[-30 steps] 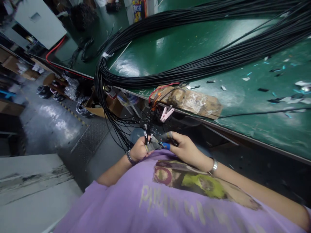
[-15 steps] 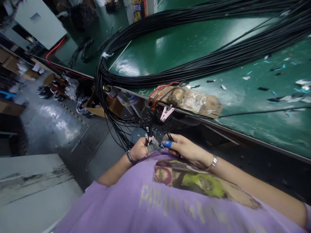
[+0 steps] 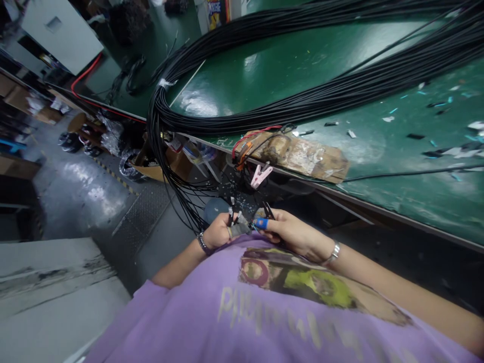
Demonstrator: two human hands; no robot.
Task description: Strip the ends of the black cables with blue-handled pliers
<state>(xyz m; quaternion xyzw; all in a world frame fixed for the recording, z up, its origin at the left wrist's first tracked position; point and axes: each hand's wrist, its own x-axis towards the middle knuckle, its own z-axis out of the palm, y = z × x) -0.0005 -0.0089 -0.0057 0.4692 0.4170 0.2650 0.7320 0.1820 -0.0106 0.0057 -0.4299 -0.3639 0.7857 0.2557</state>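
Close to my shirt, my left hand (image 3: 218,233) is closed around several black cables, whose pale-tipped ends (image 3: 231,214) poke up past the fingers. Grey wrapping covers its thumb. My right hand (image 3: 289,229), with blue tape (image 3: 260,223) round a digit, is closed too, its fingertips almost meeting the left ones. Thin bluish wires (image 3: 252,226) show between the two hands, at the right fingertips. Thin black prongs (image 3: 267,209) stick up behind the right fingers; whether they are cable ends or a tool I cannot tell.
A thick bundle of black cable (image 3: 227,118) loops over the green table (image 3: 287,65) and hangs off its edge. By that edge lie a taped brown block (image 3: 310,156) and a pink clip (image 3: 260,175). Cable scraps (image 3: 416,136) litter the right side. A cardboard box (image 3: 177,164) stands below.
Both hands stay close together in nearly the same spot. The black prongs behind my right fingers appear slightly more spread, and the view has shifted a little.
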